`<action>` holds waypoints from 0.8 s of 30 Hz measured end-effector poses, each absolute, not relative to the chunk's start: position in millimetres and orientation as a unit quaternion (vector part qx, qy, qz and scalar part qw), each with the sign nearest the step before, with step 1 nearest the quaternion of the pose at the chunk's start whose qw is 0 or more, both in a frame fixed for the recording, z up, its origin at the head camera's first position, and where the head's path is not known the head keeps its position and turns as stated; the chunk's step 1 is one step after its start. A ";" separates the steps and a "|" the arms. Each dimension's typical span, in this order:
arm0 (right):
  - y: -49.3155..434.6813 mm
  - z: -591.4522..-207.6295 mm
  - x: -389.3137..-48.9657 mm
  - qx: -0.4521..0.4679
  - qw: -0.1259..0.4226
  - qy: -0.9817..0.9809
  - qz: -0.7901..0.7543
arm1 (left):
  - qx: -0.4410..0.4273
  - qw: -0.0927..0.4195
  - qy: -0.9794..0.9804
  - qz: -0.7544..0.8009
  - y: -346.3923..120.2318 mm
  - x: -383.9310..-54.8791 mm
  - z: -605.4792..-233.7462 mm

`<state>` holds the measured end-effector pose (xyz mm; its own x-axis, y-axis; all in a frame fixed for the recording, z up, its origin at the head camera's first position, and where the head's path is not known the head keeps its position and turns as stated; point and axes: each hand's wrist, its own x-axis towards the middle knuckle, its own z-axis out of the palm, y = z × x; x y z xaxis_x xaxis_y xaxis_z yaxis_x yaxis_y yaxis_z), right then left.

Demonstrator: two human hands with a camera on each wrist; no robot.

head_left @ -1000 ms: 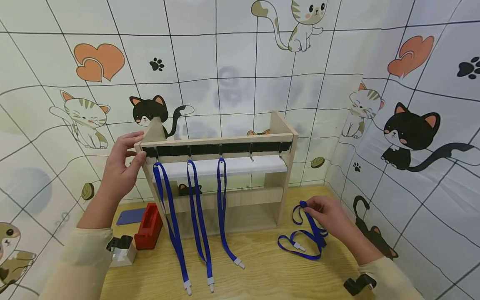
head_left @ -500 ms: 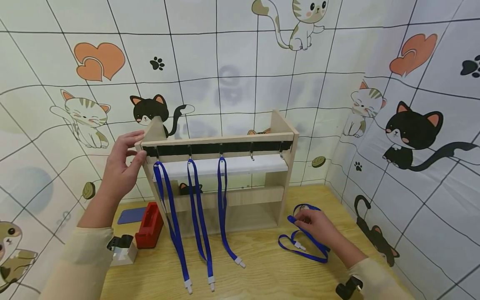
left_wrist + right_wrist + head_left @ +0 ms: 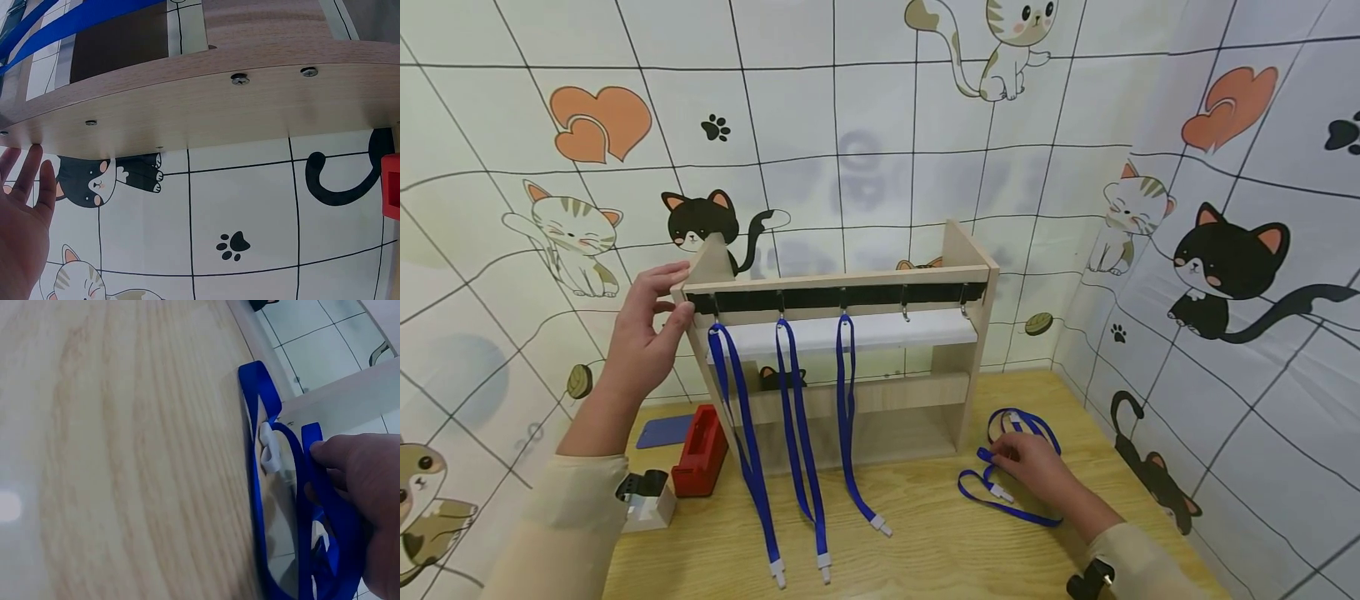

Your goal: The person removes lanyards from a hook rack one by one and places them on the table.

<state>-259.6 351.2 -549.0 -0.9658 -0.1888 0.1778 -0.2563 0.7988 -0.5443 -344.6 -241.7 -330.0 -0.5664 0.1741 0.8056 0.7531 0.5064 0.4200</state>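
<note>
My left hand [image 3: 647, 337] touches the upper left corner of a light wooden rack [image 3: 857, 392], thumb at its front edge. In the left wrist view its fingers reach the outer face of the side panel [image 3: 187, 112]. Three blue lanyards hang from hooks on the rack's black strip [image 3: 880, 297]: left [image 3: 743, 400], middle [image 3: 801, 417] and right [image 3: 843, 417]. Right of the rack, my right hand [image 3: 1037, 471] pinches a blue lanyard [image 3: 344, 512] between thumb and fingers. Its strap loops over the table around a white clip [image 3: 270, 447].
Two bare hooks are at the strip's right, one a hook [image 3: 906, 312] beside the hanging lanyards. Left of the rack stand a red holder [image 3: 700, 454], a blue flat piece [image 3: 664, 432] and a white box [image 3: 651, 512]. A cat-patterned wall covering [image 3: 865, 108] encloses the wooden table [image 3: 910, 542].
My right hand has moved slightly left and toward me with the pinched strap, uncovering blue loops behind it. The left hand keeps its place on the rack.
</note>
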 end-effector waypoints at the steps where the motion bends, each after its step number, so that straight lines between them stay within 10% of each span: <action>1: 351.6 -549.6 -259.3 0.116 0.057 -0.948 0.292 | -0.294 0.361 -0.789 -0.401 -241.6 -344.5 -330.0; 24: 338.5 -529.4 -252.3 0.152 0.212 -0.919 0.294 | -0.298 0.361 -0.786 -0.403 -239.6 -340.6 -328.0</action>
<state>-252.3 338.5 -529.4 -0.8637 -0.1551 0.4795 -0.4047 0.7804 -0.4767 -340.6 -239.6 -328.0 -0.5613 0.1778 0.8083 0.7598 0.4978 0.4182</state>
